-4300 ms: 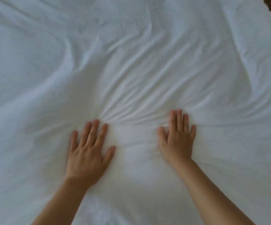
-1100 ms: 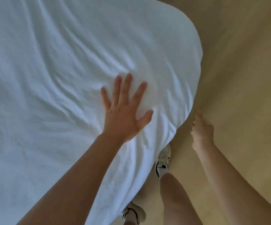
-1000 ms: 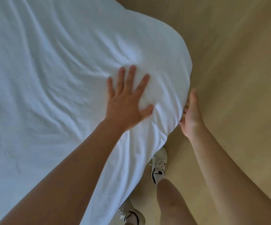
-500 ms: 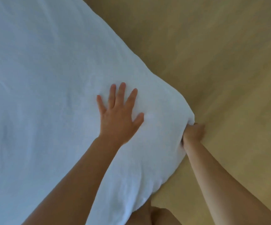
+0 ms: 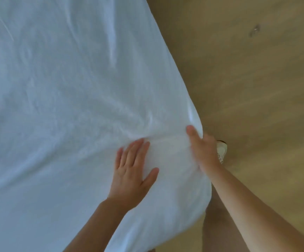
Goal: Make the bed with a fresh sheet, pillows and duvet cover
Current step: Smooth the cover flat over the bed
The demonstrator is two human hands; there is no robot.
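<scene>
A white sheet (image 5: 65, 99) covers the bed and fills the left and middle of the head view, creased toward the near right corner. My left hand (image 5: 132, 171) lies flat on the sheet with straight fingers, just inside that corner. My right hand (image 5: 203, 150) is at the bed's right edge, thumb on top of the sheet and fingers wrapped over the edge, gripping the fabric. The fingertips are hidden behind the edge.
A light wooden floor (image 5: 256, 79) runs along the right of the bed. My white shoe (image 5: 222, 151) shows on the floor just past my right hand, and my leg (image 5: 218, 226) stands beside the bed corner.
My right hand has come up from under the corner to grip the sheet's edge with the thumb on top. My left hand stays flat on the sheet; fresh creases fan toward the corner.
</scene>
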